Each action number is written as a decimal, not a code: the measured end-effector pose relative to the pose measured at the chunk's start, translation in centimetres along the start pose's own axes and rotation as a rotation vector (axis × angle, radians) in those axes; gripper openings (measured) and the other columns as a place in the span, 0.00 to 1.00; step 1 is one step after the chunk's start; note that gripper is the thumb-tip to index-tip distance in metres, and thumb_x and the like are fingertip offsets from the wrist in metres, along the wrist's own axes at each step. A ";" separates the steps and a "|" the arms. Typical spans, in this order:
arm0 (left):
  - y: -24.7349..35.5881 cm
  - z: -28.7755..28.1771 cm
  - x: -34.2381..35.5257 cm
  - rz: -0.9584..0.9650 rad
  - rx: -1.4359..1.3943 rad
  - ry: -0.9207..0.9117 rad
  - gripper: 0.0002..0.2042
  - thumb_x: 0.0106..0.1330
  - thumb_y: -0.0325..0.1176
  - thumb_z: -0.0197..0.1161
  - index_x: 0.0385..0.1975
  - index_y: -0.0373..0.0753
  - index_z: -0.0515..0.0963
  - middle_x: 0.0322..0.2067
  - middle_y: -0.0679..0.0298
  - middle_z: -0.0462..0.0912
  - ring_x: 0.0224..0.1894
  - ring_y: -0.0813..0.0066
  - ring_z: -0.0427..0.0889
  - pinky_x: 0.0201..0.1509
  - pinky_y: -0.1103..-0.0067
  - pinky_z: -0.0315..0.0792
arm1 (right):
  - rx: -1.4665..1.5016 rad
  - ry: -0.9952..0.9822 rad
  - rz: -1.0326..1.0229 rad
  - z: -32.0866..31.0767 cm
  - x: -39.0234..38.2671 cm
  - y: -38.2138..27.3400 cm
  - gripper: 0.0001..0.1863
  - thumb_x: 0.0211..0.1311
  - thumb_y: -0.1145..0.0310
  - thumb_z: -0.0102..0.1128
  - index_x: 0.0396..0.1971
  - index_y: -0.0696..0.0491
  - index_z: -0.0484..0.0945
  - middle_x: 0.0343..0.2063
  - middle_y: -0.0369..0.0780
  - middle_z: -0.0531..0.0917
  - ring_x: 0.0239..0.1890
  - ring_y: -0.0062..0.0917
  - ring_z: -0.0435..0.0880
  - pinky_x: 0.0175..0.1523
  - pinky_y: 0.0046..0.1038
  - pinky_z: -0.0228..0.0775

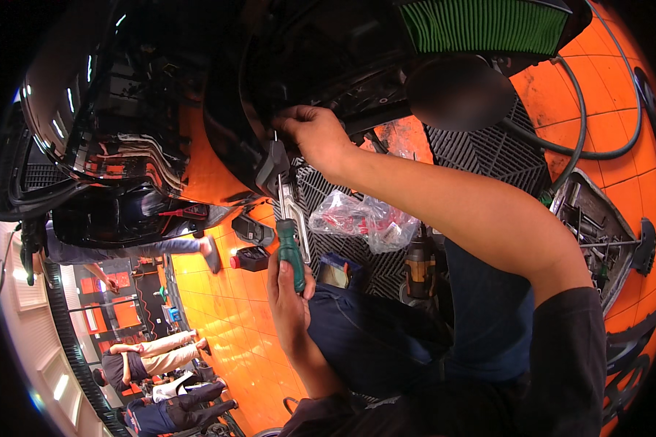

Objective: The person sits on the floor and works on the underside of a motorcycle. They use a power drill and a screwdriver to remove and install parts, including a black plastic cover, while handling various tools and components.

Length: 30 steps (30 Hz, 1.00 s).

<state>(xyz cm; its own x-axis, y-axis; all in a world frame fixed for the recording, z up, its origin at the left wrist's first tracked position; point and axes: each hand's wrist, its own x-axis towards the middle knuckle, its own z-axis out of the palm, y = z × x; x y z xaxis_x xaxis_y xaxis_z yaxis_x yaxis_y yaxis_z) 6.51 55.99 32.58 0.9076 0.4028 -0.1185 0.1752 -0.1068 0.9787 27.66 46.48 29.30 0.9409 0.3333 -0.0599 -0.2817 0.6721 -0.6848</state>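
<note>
My left hand is closed around the green handle of a screwdriver, whose metal shaft points up toward a black vehicle panel. Above it, my right hand reaches in from the right, its fingers pinched together at the panel's underside. Whatever those fingertips hold is hidden. A thin metal rod shows just below them; I cannot tell whether it belongs to the screwdriver. Silvery metal shows beside the screwdriver's shaft.
On the dark ribbed mat lies a clear plastic bag with red pieces. Near my legs is a yellow-and-black power drill. A tool tray sits right. A green pleated filter is overhead; a red-capped bottle stands left.
</note>
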 end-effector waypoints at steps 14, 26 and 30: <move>0.7 1.9 -1.0 0.294 0.839 0.224 0.19 0.69 0.34 0.54 0.57 0.34 0.69 0.44 0.54 0.66 0.32 0.69 0.73 0.35 0.77 0.70 | -0.204 0.217 0.214 0.4 -6.2 0.5 0.21 0.65 0.61 0.44 0.48 0.63 0.69 0.39 0.46 0.77 0.45 0.29 0.74 0.51 0.30 0.64; -0.5 0.7 -1.2 0.122 -0.045 0.091 0.20 0.71 0.41 0.46 0.58 0.37 0.59 0.44 0.59 0.69 0.37 0.67 0.75 0.36 0.80 0.71 | -0.843 -0.381 0.270 1.2 -10.6 -0.5 0.30 0.49 0.48 0.68 0.32 0.66 0.79 0.26 0.49 0.83 0.31 0.36 0.84 0.39 0.33 0.74; -0.1 -2.0 -0.8 -0.281 -0.276 -0.155 0.25 0.73 0.56 0.33 0.38 0.38 0.67 0.22 0.63 0.72 0.13 0.77 0.65 0.13 0.86 0.57 | -0.707 -0.363 0.348 1.2 -9.6 -0.3 0.24 0.52 0.53 0.67 0.29 0.65 0.81 0.23 0.44 0.83 0.27 0.26 0.82 0.36 0.28 0.73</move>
<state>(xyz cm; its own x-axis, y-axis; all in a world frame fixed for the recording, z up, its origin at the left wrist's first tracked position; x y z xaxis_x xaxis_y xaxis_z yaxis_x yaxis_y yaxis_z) 5.05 57.50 32.95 0.8897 0.2374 -0.3900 0.3340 0.2438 0.9105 18.46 43.82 30.94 0.6709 0.7150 -0.1966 -0.2457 -0.0358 -0.9687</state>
